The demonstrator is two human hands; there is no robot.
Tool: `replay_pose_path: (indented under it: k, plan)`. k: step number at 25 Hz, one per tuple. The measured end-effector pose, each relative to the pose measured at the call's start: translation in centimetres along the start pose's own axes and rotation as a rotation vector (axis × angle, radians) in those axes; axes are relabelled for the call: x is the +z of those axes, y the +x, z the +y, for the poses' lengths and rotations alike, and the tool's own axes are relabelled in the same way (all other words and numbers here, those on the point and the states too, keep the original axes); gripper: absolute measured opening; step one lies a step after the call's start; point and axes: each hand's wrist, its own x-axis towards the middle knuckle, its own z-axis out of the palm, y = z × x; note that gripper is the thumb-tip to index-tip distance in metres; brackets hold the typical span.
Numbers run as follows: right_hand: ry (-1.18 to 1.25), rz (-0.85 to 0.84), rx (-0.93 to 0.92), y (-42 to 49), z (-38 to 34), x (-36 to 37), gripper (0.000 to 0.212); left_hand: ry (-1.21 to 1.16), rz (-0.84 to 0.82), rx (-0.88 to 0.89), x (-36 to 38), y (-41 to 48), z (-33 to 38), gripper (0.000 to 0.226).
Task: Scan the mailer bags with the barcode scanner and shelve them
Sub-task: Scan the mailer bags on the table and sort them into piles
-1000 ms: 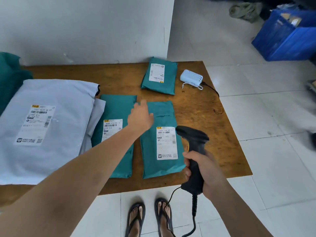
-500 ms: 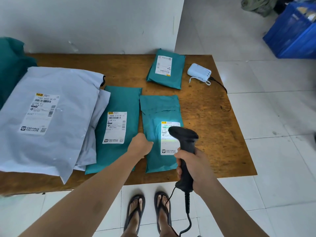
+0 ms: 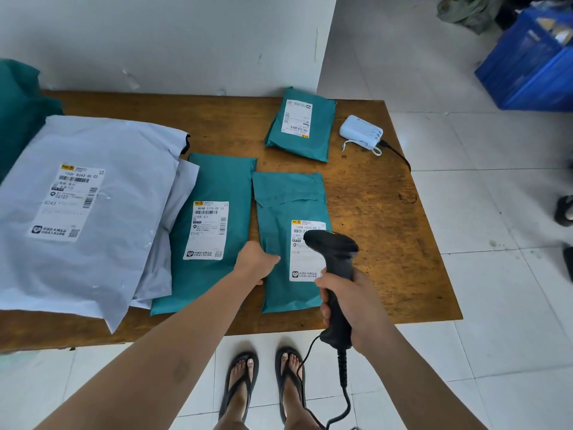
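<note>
Now the person's left hand (image 3: 255, 262) has dropped from hovering flat over the far ends of the bags to the near left edge of the teal plastic mailer bag (image 3: 285, 200), which lies flat on the brown wooden desk (image 3: 387, 243) at the lower middle of the frame. Over the same second the black corded barcode scanner (image 3: 333, 252) has swung in from the right, so that its head now hangs over the bag's white shipping label (image 3: 305, 274). The bright patch that lay on the label half a second ago is gone. To me that reads as the scan being made or just finished, with the lift towards a shelf coming next; no shelf is in view.

The left hand is curled, thumb lying on top of the bag and fingers tucked at its edge, seemingly pinching it, though the fingertips are hidden. The right hand (image 3: 347, 302) is wrapped tight round the scanner's grip.

A second long teal mailer (image 3: 217, 181) lies just beside, to the left.
</note>
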Motion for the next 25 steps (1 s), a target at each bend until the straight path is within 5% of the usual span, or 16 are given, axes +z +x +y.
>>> replay_pose_path:
  k: [6,11,14,18,21,25]
  plan:
    - [-0.029,0.005,0.003,-0.1,-0.1,-0.2,0.008,-0.170,-0.037,-0.113,0.7,0.7,-0.1,0.041]
    - [0.034,0.054,-0.033,-0.4,-1.1,-0.9,0.006,-0.229,-0.025,0.277,0.1,-0.8,2.5,0.010]
    - [0.059,0.060,-0.035,-0.5,-1.8,-1.3,0.007,-0.118,0.080,0.527,-3.4,-1.8,4.6,0.028]
    - [0.063,0.049,-0.051,-0.3,-2.3,-0.9,0.013,-0.227,0.338,0.444,-9.4,-2.4,4.2,0.038]
    - [0.055,0.006,-0.043,-0.1,-2.3,0.1,0.013,0.011,0.483,0.304,-11.8,-1.8,2.6,0.010]
    - [0.023,-0.013,-0.055,0.0,-2.3,1.2,0.009,0.756,0.513,0.258,-9.2,-2.2,1.3,0.060]
